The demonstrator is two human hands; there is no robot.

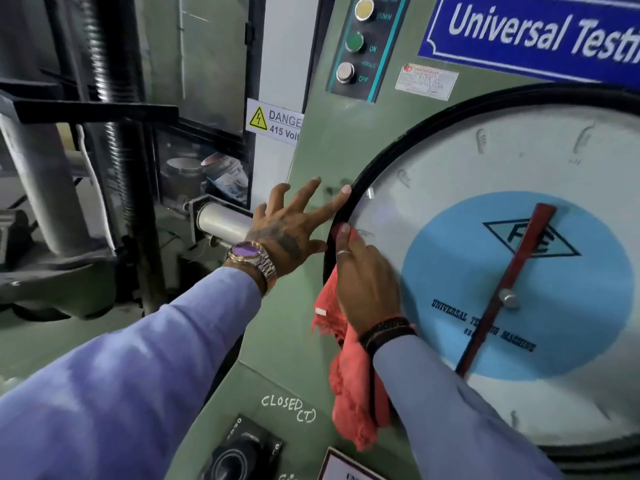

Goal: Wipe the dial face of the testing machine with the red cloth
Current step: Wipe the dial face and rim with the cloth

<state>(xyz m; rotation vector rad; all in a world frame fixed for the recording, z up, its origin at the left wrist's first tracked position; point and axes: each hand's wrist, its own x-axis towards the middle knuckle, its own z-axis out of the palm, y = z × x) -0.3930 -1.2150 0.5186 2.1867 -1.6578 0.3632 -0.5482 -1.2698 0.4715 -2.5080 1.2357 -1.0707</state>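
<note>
blue sleeves lead to both hands: right hand [363, 282] presses the red cloth [349, 393] flat against the dial face [450, 174] at its left rim, left hand [287, 226] splayed empty on the green panel [304, 323]. best sweep inward with even pressure, skirting the red pointer [519, 258].

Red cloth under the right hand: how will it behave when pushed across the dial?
Probably floppy: the red cloth hangs in loose folds below the right hand. Likely light, since only the fingers pin it to the dial face. Its frayed edge may catch the black rim.
</note>
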